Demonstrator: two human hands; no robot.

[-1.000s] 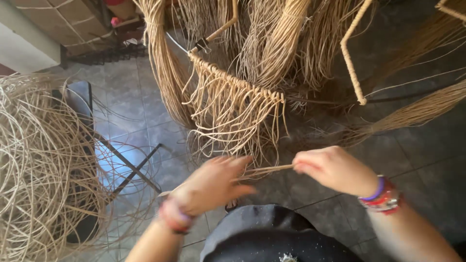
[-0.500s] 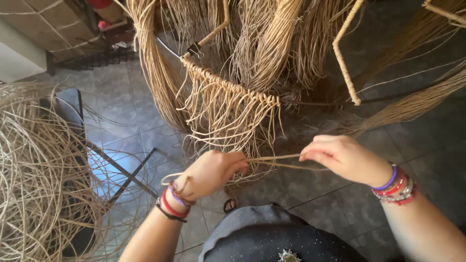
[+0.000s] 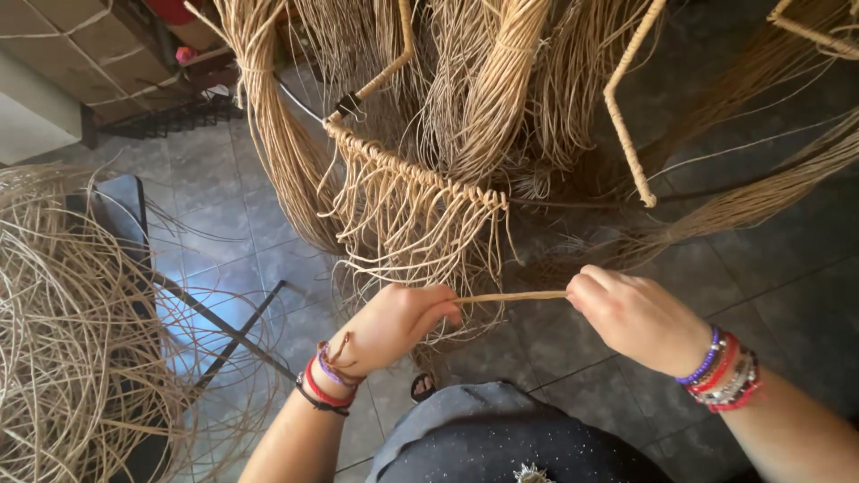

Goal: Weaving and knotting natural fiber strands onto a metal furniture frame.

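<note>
My left hand and my right hand each pinch one end of a short bundle of tan fibre strands, stretched level between them. Just above hangs a fringe of knotted fibre cords tied along a wrapped slanting rod. Both wrists wear coloured bead bracelets.
Thick hanks of tan fibre hang behind the fringe, with a wrapped frame bar to the right. A big loose tangle of fibre lies over a dark metal chair at the left. The floor is grey tile. My dark skirt fills the bottom.
Both hands have risen a little toward the fringe and drawn apart, pulling the strand bundle straight and longer between them. The view has shifted slightly.
</note>
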